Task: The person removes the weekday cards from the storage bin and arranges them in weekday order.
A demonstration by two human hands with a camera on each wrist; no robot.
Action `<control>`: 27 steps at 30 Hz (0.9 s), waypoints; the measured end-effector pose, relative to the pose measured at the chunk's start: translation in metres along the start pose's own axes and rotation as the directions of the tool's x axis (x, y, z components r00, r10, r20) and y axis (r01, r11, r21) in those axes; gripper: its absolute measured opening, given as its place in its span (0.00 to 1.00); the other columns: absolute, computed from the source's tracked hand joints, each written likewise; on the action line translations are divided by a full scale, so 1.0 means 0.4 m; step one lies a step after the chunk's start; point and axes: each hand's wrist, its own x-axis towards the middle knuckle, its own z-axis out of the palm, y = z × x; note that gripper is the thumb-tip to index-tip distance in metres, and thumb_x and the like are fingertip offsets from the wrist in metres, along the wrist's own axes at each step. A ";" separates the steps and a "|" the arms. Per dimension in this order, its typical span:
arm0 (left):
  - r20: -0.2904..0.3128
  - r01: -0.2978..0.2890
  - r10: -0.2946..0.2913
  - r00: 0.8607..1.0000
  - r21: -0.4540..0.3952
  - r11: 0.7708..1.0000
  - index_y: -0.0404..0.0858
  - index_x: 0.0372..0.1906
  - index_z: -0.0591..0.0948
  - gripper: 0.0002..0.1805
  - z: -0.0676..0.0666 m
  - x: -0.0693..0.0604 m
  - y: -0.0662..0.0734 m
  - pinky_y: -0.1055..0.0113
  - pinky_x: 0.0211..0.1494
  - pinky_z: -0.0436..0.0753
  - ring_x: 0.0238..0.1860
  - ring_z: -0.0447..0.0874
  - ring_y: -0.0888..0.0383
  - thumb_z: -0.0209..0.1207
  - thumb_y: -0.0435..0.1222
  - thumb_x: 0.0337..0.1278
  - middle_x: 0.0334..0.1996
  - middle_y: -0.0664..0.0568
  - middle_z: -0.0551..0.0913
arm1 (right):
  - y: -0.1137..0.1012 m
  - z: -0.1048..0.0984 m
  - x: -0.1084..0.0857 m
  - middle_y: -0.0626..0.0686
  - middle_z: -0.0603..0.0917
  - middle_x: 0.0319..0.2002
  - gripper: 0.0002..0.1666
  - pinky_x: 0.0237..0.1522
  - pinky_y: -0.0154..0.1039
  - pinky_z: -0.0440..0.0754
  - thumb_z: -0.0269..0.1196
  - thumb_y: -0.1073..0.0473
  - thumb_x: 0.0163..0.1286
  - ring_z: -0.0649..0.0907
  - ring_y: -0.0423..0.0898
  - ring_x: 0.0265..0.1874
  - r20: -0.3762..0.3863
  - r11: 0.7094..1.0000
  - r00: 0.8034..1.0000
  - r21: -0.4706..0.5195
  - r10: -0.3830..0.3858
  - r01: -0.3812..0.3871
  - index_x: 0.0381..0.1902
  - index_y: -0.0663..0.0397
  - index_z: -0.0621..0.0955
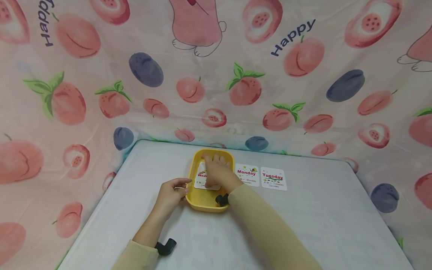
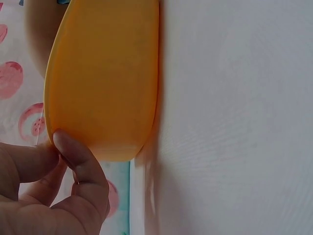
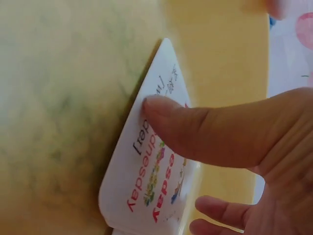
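The right hand [image 1: 221, 174] reaches down into a yellow tray [image 1: 204, 207], its fingers and thumb spread wide. The Wednesday card [image 1: 201, 180] lies in the tray directly beneath this hand, so in the head view its right part is covered while its left part shows. In the right wrist view the thumb [image 3: 195, 127] touches the card's printed face, its tip near the card's near edge, and two other fingers [image 3: 220, 210] show well apart from the thumb, by the card's far side. Whether those fingers press on the card, I cannot tell.

The left hand [image 1: 172, 193] pinches the tray's left rim between thumb and fingers, outside and to the left of the Wednesday card, without touching it.

The tray stands on a white surface [image 1: 337, 221]. Just beside it on the right lies the Monday card [image 1: 247, 175], face up, and next to that the Tuesday card [image 1: 273, 179], a narrow gap between them. Behind hangs a pink cloth [image 1: 236, 56] printed with fruit.
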 end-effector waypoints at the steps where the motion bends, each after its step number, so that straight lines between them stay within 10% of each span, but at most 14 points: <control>1: -0.001 0.004 -0.004 1.000 0.000 1.000 0.32 0.59 0.88 0.19 0.000 0.000 0.000 0.66 0.37 0.86 0.38 0.81 0.56 0.62 0.21 0.65 0.48 0.41 0.80 | -0.001 0.001 0.001 0.61 0.69 0.72 0.67 0.77 0.65 0.66 0.86 0.52 0.52 0.68 0.61 0.70 0.006 1.000 1.000 -0.003 0.005 -0.005 0.83 0.32 0.60; 27: 0.001 -0.002 0.002 1.000 0.009 1.000 0.32 0.59 0.88 0.19 -0.002 0.004 -0.003 0.68 0.38 0.85 0.38 0.81 0.57 0.63 0.22 0.65 0.50 0.38 0.81 | -0.003 0.006 0.013 0.61 0.69 0.70 0.60 0.72 0.60 0.72 0.85 0.48 0.55 0.68 0.60 0.67 -0.072 0.999 0.997 -0.034 0.024 -0.027 0.80 0.39 0.67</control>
